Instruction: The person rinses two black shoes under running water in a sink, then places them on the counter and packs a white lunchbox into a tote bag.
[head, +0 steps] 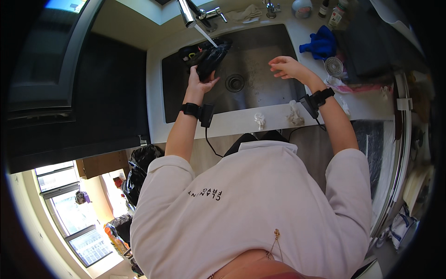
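Observation:
My left hand (202,81) grips the near end of a wet, glossy black bundle (213,57), which looks like a plastic bag, in the left part of the steel sink (258,45). A stream of water from the chrome faucet (187,15) falls onto its far end. Beside the bundle, small green and red bits show against something dark; I cannot tell what they belong to. Over the sink's right side hovers my right hand (287,68), its fingers loosely bent and apart, holding nothing. The drain (235,83) lies between my hands.
Crumpled white wads (260,120) lie on the sink's front ledge. To the right are a blue cloth (321,42) and a round metal sink strainer (333,66). A beige cloth (245,14) and bottles (337,15) stand along the back. A dark cabinet (108,94) borders the left.

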{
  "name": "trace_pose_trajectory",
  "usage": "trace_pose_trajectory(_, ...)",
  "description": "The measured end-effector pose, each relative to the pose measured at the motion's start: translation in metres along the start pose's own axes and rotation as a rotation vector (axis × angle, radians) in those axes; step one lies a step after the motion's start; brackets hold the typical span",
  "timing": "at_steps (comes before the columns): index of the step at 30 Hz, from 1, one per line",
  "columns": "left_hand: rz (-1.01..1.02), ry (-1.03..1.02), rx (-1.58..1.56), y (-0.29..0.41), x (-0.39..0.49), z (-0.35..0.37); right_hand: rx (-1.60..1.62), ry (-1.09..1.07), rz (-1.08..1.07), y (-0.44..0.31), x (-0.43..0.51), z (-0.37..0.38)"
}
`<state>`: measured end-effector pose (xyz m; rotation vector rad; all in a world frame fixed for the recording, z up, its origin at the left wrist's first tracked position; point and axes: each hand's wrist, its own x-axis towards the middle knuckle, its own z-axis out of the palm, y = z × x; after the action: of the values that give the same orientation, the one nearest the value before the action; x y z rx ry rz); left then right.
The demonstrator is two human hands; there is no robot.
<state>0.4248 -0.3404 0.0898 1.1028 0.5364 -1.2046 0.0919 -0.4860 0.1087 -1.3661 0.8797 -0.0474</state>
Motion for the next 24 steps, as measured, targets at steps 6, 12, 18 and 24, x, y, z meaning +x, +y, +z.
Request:
trace_pose_trajectory(6,0.014,0.033,0.109,0.012,-0.033,-0.035,-0.023,-0.02,-0.007,-0.006,0.007,0.009)
trace_pose_trajectory(12,0.146,-0.036,0.433,0.038,-0.049,-0.062,-0.039,-0.047,0.02,-0.014,0.024,0.028)
trace_pose_trajectory(18,0.267,-0.04,0.668,0.047,-0.035,-0.065,-0.061,-0.049,0.042,-0.02,0.032,0.037)
trace_pose_trajectory(24,0.439,-0.038,0.85,0.058,-0.033,-0.061,-0.069,-0.038,0.026,-0.017,0.028,0.033)
